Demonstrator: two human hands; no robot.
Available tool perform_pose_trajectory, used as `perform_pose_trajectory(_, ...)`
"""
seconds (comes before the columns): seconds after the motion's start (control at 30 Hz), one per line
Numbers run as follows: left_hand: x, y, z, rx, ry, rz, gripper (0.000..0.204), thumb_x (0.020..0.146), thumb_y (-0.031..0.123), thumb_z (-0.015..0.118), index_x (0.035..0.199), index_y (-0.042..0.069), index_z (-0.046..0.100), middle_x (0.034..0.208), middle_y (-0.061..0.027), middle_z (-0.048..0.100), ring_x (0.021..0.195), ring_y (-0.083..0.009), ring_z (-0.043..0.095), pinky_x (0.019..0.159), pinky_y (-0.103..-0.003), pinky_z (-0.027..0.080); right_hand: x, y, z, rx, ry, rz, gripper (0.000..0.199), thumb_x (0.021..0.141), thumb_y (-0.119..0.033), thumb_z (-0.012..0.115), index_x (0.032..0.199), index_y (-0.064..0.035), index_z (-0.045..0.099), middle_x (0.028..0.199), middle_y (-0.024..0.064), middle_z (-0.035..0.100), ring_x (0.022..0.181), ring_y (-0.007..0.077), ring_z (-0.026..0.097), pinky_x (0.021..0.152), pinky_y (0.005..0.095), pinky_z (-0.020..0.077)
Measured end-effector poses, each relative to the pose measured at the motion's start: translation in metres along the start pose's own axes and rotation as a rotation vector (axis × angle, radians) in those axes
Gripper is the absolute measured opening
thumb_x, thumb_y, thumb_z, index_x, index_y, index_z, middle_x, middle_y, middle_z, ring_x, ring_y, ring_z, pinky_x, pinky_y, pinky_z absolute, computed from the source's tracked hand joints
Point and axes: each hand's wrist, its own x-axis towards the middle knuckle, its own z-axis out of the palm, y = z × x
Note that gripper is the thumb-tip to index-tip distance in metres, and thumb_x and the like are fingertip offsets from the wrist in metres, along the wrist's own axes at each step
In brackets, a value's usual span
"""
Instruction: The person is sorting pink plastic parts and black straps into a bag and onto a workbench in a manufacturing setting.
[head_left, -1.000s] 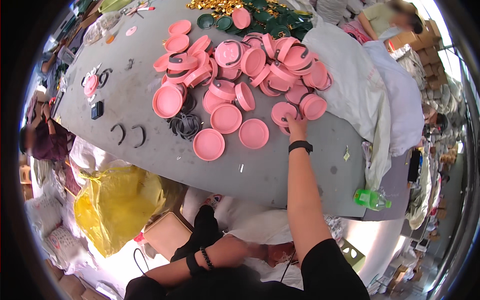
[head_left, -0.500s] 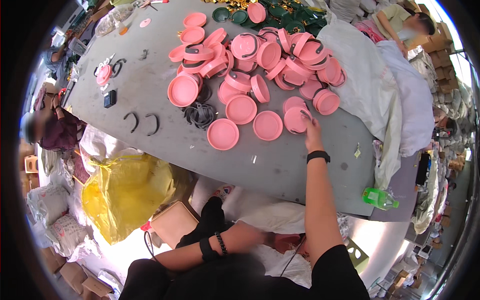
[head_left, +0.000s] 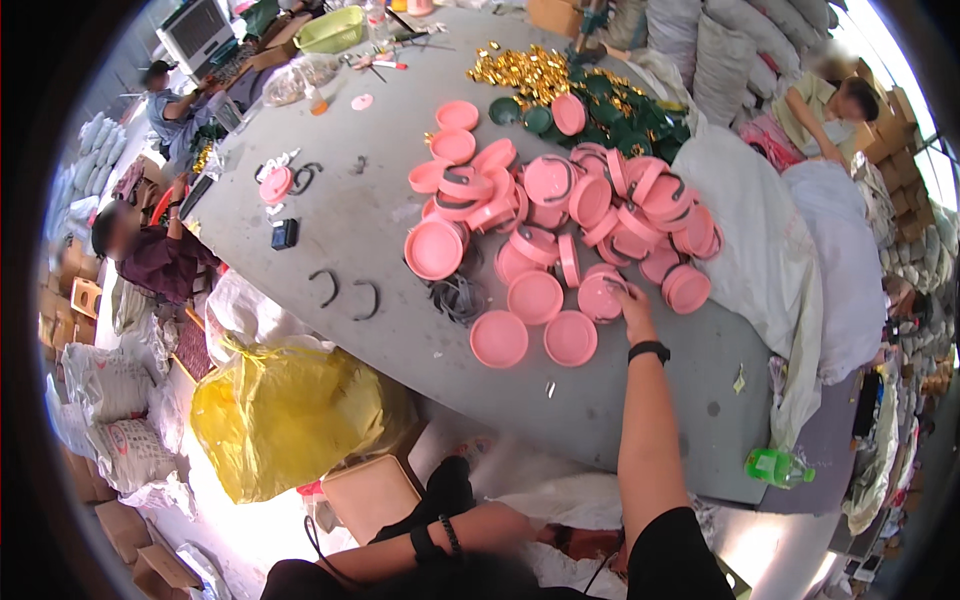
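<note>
Many pink lids (head_left: 560,215) are being sorted on the grey table (head_left: 380,215). One lid (head_left: 602,296), at the near edge of the heap, is being touched by the right hand (head_left: 634,308), fingers spread and flat, not clamped. The left hand (head_left: 445,490) is being kept low off the table; its grip cannot be told. A pick-up is judged in hand; closing fingers on the rim is called for next.
</note>
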Motion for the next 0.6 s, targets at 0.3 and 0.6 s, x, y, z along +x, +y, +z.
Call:
perform_pose_trajectory(0.3, -0.005, -0.007, 0.009, -0.115, 0.011, -0.027, 0.016, 0.072, 0.016, 0.055, 0.083, 0.005, 0.058, 0.078, -0.0124, 0.058, 0.074, -0.0322, 0.057, 0.066, -0.038, 0.046, 0.012, -0.007, 0.022, -0.1, -0.15, 0.011, 0.034, 0.071, -0.015, 0.066, 0.099, 0.0003, 0.057, 0.086, 0.0036, 0.059, 0.077, 0.0111, 0.053, 0.069, 0.0257, 0.0424)
perform_pose_trajectory(0.6, -0.009, -0.005, 0.004, -0.061, 0.088, -0.045, 0.015, 0.07, 0.013, 0.055, 0.083, 0.005, 0.057, 0.074, -0.0146, 0.058, 0.072, -0.033, 0.058, 0.063, -0.04, 0.045, 0.013, -0.018, 0.044, -0.145, -0.196, 0.077, 0.023, 0.067, -0.015, 0.068, 0.081, -0.0021, 0.055, 0.073, -0.0022, 0.05, 0.067, 0.0086, 0.044, 0.059, 0.0243, 0.0378)
